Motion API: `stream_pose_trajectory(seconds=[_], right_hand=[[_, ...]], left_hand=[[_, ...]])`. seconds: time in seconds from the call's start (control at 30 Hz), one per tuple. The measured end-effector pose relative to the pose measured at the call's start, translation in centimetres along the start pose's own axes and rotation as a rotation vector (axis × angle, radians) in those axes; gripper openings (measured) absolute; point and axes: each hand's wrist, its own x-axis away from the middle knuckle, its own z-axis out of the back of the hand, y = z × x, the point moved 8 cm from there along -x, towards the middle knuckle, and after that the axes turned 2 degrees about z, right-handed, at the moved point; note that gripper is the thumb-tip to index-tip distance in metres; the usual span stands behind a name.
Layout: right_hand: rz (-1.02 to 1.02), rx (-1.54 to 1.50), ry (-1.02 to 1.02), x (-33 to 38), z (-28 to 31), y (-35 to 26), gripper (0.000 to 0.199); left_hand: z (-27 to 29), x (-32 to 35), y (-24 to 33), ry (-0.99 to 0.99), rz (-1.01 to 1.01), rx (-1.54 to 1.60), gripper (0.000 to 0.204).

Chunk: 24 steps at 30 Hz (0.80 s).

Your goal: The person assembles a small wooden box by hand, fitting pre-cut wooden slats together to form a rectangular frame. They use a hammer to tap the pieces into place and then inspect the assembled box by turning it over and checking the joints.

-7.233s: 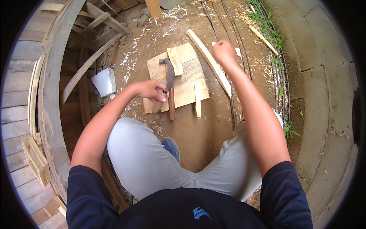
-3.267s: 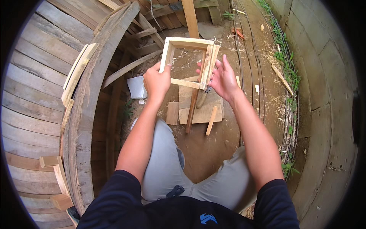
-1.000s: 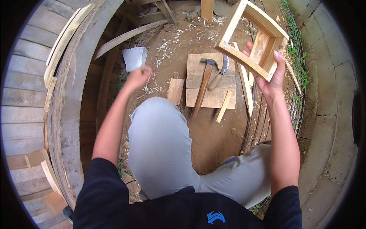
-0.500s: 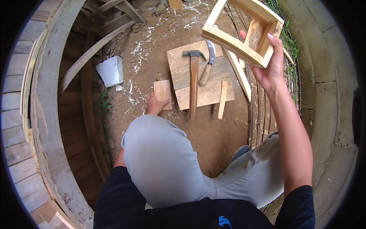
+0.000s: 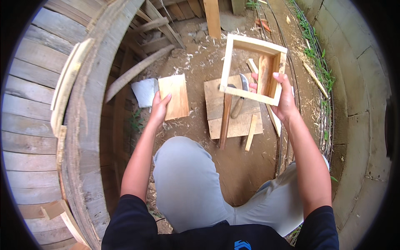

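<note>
My left hand grips a flat piece of wooden board by its left edge, thumb on the face turned to me, held up off the ground. In my right hand is an open wooden box frame, gripped at its right side, with a small board fitted inside that end. Below the frame a low wooden board platform lies on the dirt. On it rest a hammer, its head partly hidden by the frame, and a curved knife with a wooden handle.
A short wooden strip lies at the platform's near edge. A pale stone block sits behind my left hand. Wooden planks rise at the left, a concrete wall at the right. Wood shavings and thin rods lie on the ground.
My left hand has lifted the wooden board from the ground beside the platform. My right hand has brought the box frame lower and tilted it. The view has shifted.
</note>
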Motion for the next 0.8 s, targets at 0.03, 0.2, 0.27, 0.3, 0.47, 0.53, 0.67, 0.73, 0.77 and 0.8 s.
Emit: stream_pose_trajectory(seconds=[0.03,0.2,0.27,0.3,0.47,0.53,0.67,0.73,0.77,0.8], right_hand=[[-0.006,-0.005,-0.027,0.0,-0.4,-0.1,0.083],[0.013,-0.093,-0.24,0.6,-2.2,-2.6,0.091],[0.016,-0.138,-0.303,0.6,-2.4,-3.7,0.093],[0.014,-0.146,-0.312,0.9,-2.2,-4.3,0.093],[0.026,-0.149,-0.337,1.6,-1.0,-6.2,0.095],[0.025,-0.16,-0.348,1.9,-0.8,-6.6,0.096],[0.015,-0.15,-0.345,2.7,-0.1,-7.1,0.095],[0.014,-0.131,-0.338,3.0,0.0,-7.2,0.095],[0.019,-0.115,-0.325,3.2,-0.1,-7.3,0.095],[0.023,-0.099,-0.313,3.4,-0.1,-7.4,0.094]], left_hand=[[-1.2,0.0,3.7,-0.032,-0.032,-0.014,0.03],[-10.5,1.3,17.2,-0.138,-0.164,-0.001,0.035],[-14.0,1.9,19.3,-0.225,-0.131,0.083,0.036],[-16.0,2.5,20.1,-0.276,-0.09,0.142,0.037],[-20.6,4.1,21.3,-0.27,-0.148,0.139,0.043],[-21.8,4.9,20.8,-0.25,-0.11,0.23,0.044],[-24.1,7.2,20.6,-0.281,-0.047,0.305,0.056],[-24.7,7.9,20.8,-0.338,-0.062,0.327,0.065],[-25.0,8.2,21.2,-0.366,-0.077,0.336,0.07],[-25.0,8.3,21.2,-0.367,-0.088,0.311,0.074]])
